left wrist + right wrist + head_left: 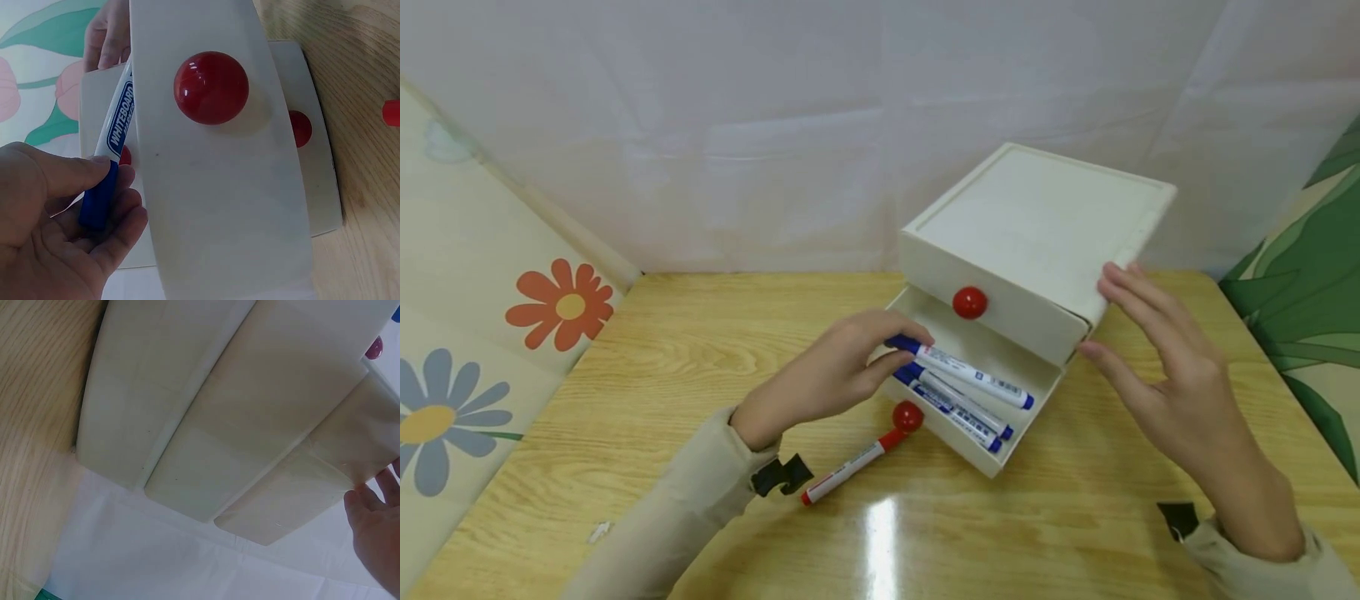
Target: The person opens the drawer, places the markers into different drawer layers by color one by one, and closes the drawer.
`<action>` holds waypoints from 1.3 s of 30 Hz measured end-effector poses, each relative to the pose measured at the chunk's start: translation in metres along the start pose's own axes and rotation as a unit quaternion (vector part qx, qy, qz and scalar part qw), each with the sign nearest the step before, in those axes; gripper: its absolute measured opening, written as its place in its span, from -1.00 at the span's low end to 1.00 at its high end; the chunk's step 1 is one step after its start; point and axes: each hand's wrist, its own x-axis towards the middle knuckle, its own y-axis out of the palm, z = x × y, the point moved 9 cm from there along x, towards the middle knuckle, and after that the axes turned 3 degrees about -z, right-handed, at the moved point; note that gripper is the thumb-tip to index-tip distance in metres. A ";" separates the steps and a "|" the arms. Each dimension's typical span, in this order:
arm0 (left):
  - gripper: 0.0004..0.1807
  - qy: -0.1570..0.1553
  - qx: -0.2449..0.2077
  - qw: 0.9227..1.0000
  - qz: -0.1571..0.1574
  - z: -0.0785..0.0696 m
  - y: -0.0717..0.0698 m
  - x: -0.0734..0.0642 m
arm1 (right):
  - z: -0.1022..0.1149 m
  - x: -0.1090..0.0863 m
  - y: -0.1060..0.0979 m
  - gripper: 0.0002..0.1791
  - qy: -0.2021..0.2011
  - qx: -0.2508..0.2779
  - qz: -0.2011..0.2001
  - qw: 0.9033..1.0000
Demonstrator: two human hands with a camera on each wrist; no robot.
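Observation:
My left hand (831,371) pinches a white whiteboard marker (973,375) by its blue cap, thumb against fingers. The left wrist view shows the same marker (119,122) with its lettering. It lies over the pulled-out drawer (955,444) of a white drawer cabinet (1052,221), above other blue-capped markers (964,407) inside. My right hand (1183,383) rests at the cabinet's right side, fingers extended at the top edge and thumb near the front corner. In the right wrist view, that hand (381,528) touches the uppermost tier.
A red marker (846,471) lies on the wooden table (662,333), close to the open drawer's red knob (907,416). Another red knob (970,302) sits on the closed drawer above. A white cloth (760,150) hangs behind; a small white scrap (599,532) lies at left.

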 end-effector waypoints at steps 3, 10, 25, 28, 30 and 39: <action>-0.72 -0.008 0.006 1.000 0.012 0.002 0.004 0.004 | 0.000 0.000 0.000 -0.27 -0.001 0.002 -0.002 1.000; -0.74 -0.022 0.054 0.997 0.048 0.007 0.016 0.012 | 0.000 0.000 0.000 -0.27 -0.001 0.004 -0.003 1.000; -0.75 -0.029 0.082 0.992 0.089 0.017 0.028 0.020 | 0.001 0.000 0.000 -0.27 -0.008 0.007 -0.005 1.000; -0.74 -0.033 0.078 0.992 0.095 0.020 0.030 0.023 | 0.001 0.000 0.000 -0.27 -0.006 0.007 -0.004 1.000; -0.74 -0.037 0.074 0.992 0.098 0.024 0.030 0.024 | 0.000 0.000 0.000 -0.27 -0.004 0.006 -0.003 1.000; -0.74 -0.045 0.069 0.993 0.088 0.033 0.031 0.030 | -0.001 0.000 0.000 -0.27 0.000 0.001 -0.002 1.000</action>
